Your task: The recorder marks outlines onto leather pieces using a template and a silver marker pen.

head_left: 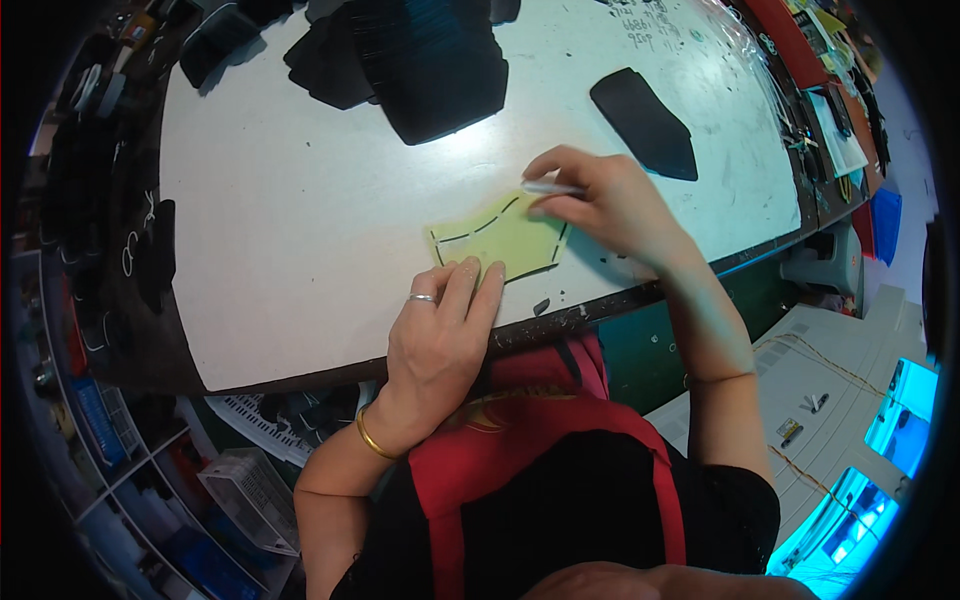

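Observation:
A yellow-green template (490,237) with dark slots along its edges lies near the front edge of the white table. Black material shows along its lower edge. The fingertips of my left hand (440,325) press flat on its near side, holding nothing; a ring and a gold bangle are on that hand and wrist. Above the template's right end, my right hand (625,205) is closed round a slim silvery-white pen (552,187). The pen's tip is close to the template's upper edge; motion blur hides whether it touches.
A large stack of black pieces (430,75) lies at the far middle of the table (270,270). One black cut piece (645,122) rests to the right. A white basket (250,500) stands low at the left, and a grey stool (830,262) at the right.

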{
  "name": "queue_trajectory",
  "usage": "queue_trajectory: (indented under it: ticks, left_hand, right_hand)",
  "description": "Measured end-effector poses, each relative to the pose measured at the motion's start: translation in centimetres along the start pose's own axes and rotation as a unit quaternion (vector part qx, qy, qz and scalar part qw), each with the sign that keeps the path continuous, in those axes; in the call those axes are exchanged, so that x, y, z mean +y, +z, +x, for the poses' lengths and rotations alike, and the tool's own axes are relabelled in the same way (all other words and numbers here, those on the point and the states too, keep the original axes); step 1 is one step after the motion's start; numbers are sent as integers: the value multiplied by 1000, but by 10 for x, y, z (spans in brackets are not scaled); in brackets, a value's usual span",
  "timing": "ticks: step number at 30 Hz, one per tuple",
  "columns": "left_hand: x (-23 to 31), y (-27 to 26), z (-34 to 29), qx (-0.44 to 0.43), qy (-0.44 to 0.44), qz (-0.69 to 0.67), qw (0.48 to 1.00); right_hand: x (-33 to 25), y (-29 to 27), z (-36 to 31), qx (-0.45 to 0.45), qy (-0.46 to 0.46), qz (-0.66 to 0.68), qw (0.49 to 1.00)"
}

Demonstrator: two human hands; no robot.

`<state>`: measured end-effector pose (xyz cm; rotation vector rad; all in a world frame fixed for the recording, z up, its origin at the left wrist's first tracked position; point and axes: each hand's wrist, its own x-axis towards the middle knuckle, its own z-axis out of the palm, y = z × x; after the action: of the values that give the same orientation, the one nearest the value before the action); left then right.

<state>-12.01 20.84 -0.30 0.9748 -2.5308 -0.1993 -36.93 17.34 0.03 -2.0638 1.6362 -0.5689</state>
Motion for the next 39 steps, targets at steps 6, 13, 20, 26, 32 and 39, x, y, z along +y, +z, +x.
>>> queue_trajectory:
  ticks: [6, 13, 20, 26, 32, 39]
  left_hand:
    - [8, 0, 5, -31, 7, 46, 998]
    - [16, -1, 11, -32, 55, 62, 996]
    - [28, 15, 0, -39, 80, 115, 989]
    - [26, 15, 15, 12, 81, 132, 988]
    - [27, 17, 16, -6, 57, 116, 992]
    - [28, 15, 18, 7, 65, 129, 990]
  right_hand:
    - [15, -3, -20, 45, 15, 105, 993]
    - [-8, -25, -4, 224, -102, -25, 969]
    - [-63, -2, 34, -163, -178, 53, 969]
    - [-52, 16, 56, 111, -266, -86, 954]
    - [-24, -17, 21, 79, -181, -155, 968]
    - [-35, -18, 4, 66, -124, 106, 984]
